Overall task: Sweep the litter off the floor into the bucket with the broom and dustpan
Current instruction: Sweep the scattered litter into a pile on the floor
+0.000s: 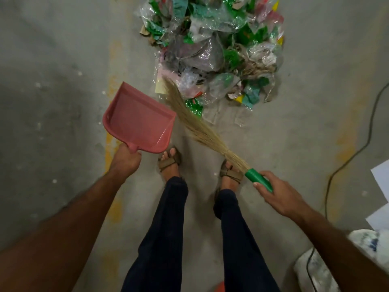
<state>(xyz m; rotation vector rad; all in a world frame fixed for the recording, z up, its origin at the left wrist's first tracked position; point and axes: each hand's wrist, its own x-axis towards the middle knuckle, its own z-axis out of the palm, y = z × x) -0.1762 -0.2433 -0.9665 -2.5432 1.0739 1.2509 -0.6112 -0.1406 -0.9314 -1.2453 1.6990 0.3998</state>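
Observation:
A big heap of litter, clear plastic wrap with green, pink and yellow scraps, lies on the concrete floor ahead of me. My left hand grips the short handle of a pink dustpan, held empty above the floor left of the heap. My right hand holds the green handle of a straw broom. Its bristles slant up-left, and their tips touch the heap's near left edge, beside the dustpan's right corner. No bucket is clearly seen.
My feet in tan sandals stand just behind the broom. A dark cable curves over the floor at right. White sheets and a crumpled white bag lie at the lower right. An orange-red object peeks in at the bottom edge.

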